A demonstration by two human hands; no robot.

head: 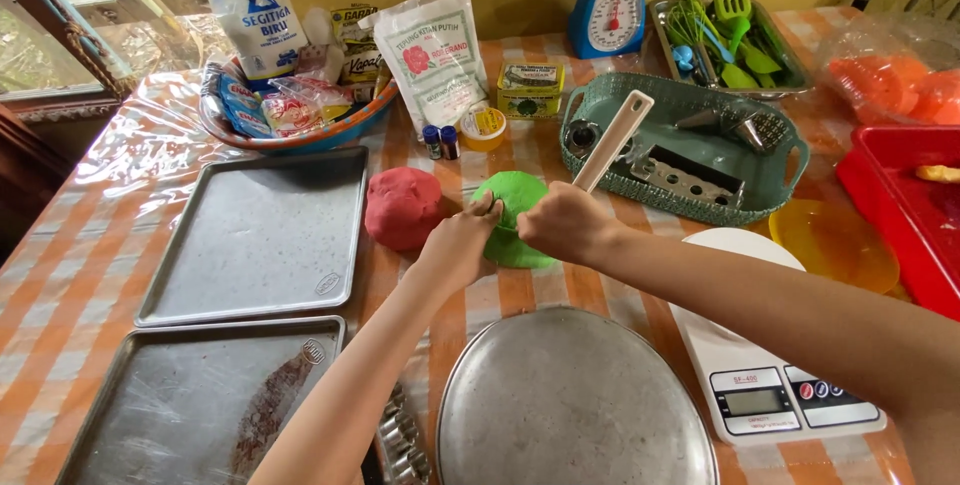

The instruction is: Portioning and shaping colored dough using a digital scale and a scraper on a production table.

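1. Green dough (pixel 515 230) sits on the checked tablecloth (pixel 60 275) at the middle of the table, and both hands are on it right now.
2. Left hand (pixel 462 243) presses in from the left side, fingertips (pixel 488 209) held close together and curled onto the top edge, likely to steady the lump.
3. Right hand (pixel 563 223) closes in a fist round a cream-handled tool (pixel 612 141); the handle angles up and away, its working end hidden at the dough, so I cannot tell what the tip is doing.
4. Dough lies between the two hands, touching both, mostly under the knuckles.
5. Just left, a red dough ball (pixel 403 207) waits, apart from the fingers.
6. Farther out: two flat baking trays (pixel 255 235), a round metal pan (pixel 575 405) near the body, a white digital scale (pixel 760 365).
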